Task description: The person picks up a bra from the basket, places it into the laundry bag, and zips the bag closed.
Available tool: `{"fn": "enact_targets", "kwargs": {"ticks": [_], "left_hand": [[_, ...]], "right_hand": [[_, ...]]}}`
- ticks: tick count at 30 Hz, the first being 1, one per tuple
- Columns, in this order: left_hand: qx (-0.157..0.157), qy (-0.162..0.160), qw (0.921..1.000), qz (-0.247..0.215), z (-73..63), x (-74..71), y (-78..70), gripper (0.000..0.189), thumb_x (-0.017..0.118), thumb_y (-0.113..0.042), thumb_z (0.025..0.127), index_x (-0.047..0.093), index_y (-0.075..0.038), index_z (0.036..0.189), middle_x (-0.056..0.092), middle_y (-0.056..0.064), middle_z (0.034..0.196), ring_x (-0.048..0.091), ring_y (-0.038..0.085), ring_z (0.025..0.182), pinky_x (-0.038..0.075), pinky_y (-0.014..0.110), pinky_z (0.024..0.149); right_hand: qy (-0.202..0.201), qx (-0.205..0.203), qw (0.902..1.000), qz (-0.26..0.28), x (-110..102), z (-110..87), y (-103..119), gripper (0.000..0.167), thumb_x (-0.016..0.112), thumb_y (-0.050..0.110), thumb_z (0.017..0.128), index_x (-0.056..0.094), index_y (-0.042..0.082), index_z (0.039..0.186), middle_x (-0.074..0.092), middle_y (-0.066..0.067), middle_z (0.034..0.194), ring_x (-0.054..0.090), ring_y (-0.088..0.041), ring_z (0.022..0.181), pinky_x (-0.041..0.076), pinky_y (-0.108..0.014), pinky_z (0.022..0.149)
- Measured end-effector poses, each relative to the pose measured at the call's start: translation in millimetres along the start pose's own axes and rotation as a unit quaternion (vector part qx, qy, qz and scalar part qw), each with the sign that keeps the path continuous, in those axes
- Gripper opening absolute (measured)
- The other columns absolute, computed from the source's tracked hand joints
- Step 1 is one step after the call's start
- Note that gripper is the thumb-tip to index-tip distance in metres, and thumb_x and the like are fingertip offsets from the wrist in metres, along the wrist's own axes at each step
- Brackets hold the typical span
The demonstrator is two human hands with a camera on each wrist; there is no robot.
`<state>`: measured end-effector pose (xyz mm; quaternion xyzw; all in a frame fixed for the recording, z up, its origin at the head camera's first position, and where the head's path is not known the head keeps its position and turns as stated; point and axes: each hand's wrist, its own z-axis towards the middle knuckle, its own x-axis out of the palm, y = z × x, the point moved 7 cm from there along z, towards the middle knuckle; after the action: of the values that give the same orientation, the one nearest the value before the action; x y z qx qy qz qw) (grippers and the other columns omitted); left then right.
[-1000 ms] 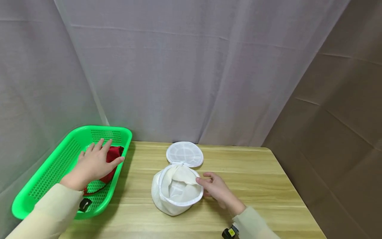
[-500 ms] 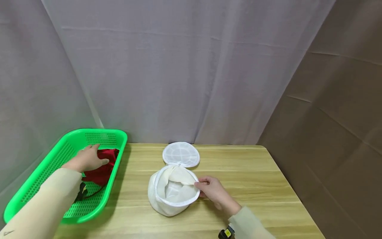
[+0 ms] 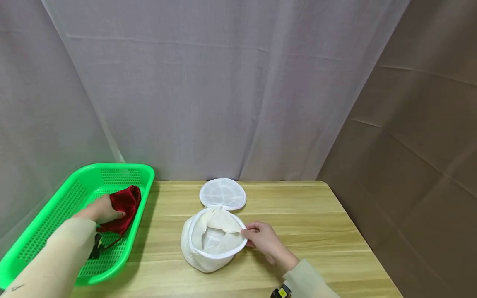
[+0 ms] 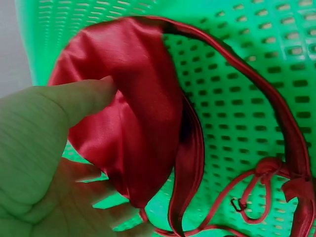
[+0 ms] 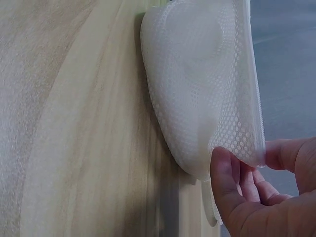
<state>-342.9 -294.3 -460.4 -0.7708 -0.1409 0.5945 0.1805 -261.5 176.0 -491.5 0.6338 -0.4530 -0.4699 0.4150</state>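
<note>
both hands are grasping in the head view: the left hand [image 3: 99, 209] is holding a red cloth [image 3: 125, 209] inside a green basket [image 3: 112, 166], the right hand [image 3: 266, 243] a white mesh bag [image 3: 208, 257] on the desk [image 3: 316, 248]. in the left wrist view, a thumb [image 4: 89, 96] is pressing the cloth. in the right wrist view, fingertips [image 5: 221, 163] are pinching the bag's rim [image 5: 257, 98].

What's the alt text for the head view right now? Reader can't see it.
A person's left hand touches a shiny red cloth in a green perforated basket while the right hand pinches the rim of an open white bag on a wooden table. The bag's round flap is folded back toward the grey curtain behind.
</note>
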Motion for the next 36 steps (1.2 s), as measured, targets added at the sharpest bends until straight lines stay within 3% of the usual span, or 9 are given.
{"fn": "enact_targets", "kwargs": {"ticks": [2,5,19,28,36], "left_hand": [[-0.001,0.003,0.9997,-0.024,0.2,3.2,3.7,0.063,0.072,-0.028,0.085,0.037,0.021,0.104,0.053,0.028,0.088,0.056,0.036,0.08,0.049,0.045,0.069],[0.0,0.002,0.9992,-0.041,-0.5,6.3,6.2,0.06,0.071,-0.026,0.085,0.037,0.02,0.101,0.052,0.027,0.085,0.056,0.034,0.079,0.049,0.043,0.069],[0.008,-0.028,0.9996,-0.006,-5.3,5.0,4.8,0.045,0.077,-0.022,0.079,0.046,0.011,0.083,0.052,0.018,0.075,0.051,0.03,0.072,0.046,0.04,0.064],[0.024,-0.019,0.9995,-0.002,-6.9,3.2,6.7,0.028,0.069,-0.017,0.083,0.052,0.003,0.073,0.056,0.009,0.067,0.054,0.02,0.062,0.045,0.035,0.059],[0.031,-0.046,0.9977,-0.039,-6.5,-2.3,3.6,0.03,0.059,-0.013,0.091,0.043,0.012,0.094,0.054,0.016,0.077,0.056,0.026,0.07,0.045,0.039,0.062]], "right_hand": [[0.001,-0.002,1.0,-0.001,0.3,0.1,-0.5,0.027,0.063,0.009,0.093,0.059,-0.01,0.111,0.065,-0.011,0.093,0.064,-0.016,0.08,0.056,-0.037,0.076],[0.004,-0.004,1.0,-0.001,1.2,0.3,-1.1,0.027,0.062,0.009,0.093,0.059,-0.01,0.111,0.066,-0.011,0.093,0.065,-0.016,0.081,0.056,-0.038,0.077],[0.015,-0.009,0.9998,0.0,3.5,0.8,-2.4,0.026,0.062,0.009,0.092,0.059,-0.01,0.11,0.065,-0.01,0.091,0.063,-0.015,0.079,0.056,-0.033,0.073],[0.024,-0.013,0.9996,-0.007,6.3,-0.5,-0.8,0.027,0.063,0.01,0.093,0.06,-0.009,0.111,0.065,-0.01,0.091,0.064,-0.016,0.08,0.056,-0.036,0.074],[0.022,-0.015,0.9996,-0.01,6.7,-0.3,-2.3,0.027,0.063,0.011,0.093,0.06,-0.009,0.111,0.066,-0.01,0.09,0.063,-0.016,0.079,0.055,-0.036,0.074]]}}
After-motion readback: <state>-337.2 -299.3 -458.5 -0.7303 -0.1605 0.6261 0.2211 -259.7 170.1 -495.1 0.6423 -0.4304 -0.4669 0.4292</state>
